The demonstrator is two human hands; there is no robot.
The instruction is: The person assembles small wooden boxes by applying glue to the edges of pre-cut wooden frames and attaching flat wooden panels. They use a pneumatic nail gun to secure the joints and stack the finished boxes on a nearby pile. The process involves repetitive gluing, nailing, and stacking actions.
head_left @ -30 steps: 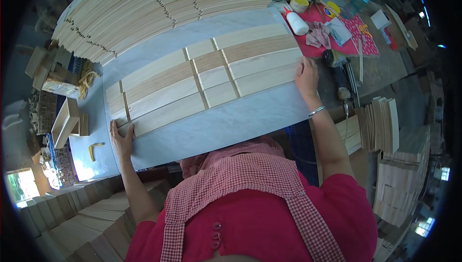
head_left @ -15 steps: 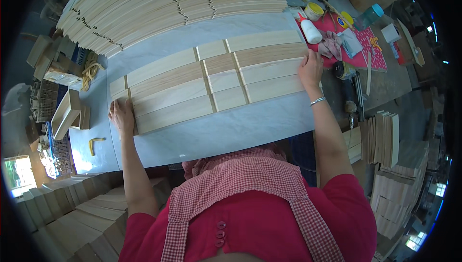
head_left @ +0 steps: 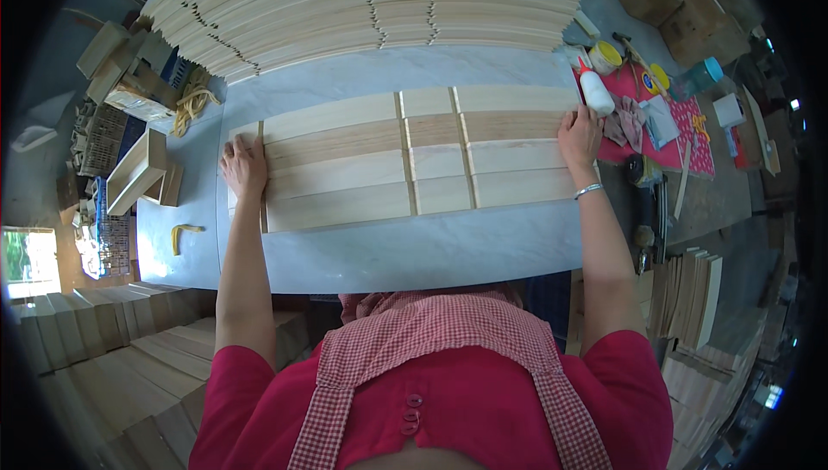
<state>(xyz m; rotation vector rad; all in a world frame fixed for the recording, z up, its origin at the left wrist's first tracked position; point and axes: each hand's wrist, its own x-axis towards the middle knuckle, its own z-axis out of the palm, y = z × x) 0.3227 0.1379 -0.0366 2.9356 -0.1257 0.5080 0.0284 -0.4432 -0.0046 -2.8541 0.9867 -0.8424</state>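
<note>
Several long pale wooden boards (head_left: 345, 164) lie flat, side by side, on a grey marbled tabletop (head_left: 414, 254). Narrow grooves run across them, lined up from board to board; one board is browner than its neighbours. At their left ends rests my left hand (head_left: 245, 165), fingers spread over the wood beside the left groove. My right hand (head_left: 580, 137) is set against the right ends, its fingers extended along the edge and partly covering it. Neither hand has lifted a board.
Beyond the boards rises a large stack of grooved boards (head_left: 302, 21). To the right, a white glue bottle (head_left: 596, 93), a rag (head_left: 627, 121) and a power tool (head_left: 642, 203) lie near a pink cloth. A wooden box (head_left: 138, 172) and yellow strip (head_left: 184, 237) are at left.
The view has turned, so the boards appear more level and further right. My left hand has moved farther up along the left ends; my right hand stays at the right ends.
</note>
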